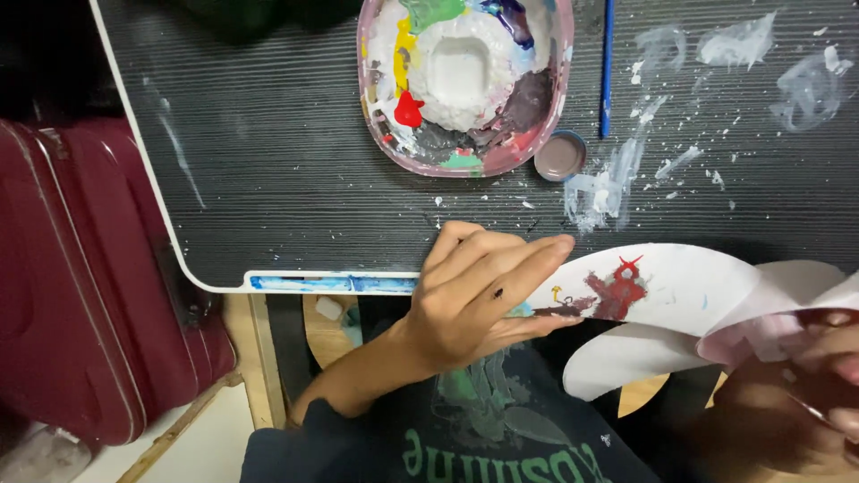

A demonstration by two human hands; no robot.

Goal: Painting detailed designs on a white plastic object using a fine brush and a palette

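Head view shows a curved white paper sheet (689, 286) bearing a small red painted figure, held between both hands below the table's near edge. Left hand (474, 291) lies flat, fingers extended together, steadying the sheet's left end. Right hand (805, 394) pinches the sheet's crumpled right end, partly blurred. Beyond the left hand, on the dark ribbed table (286, 170), sits a paint-smeared palette bowl (465, 80); beside it a small round cap (560, 156) and a blue brush (608, 67).
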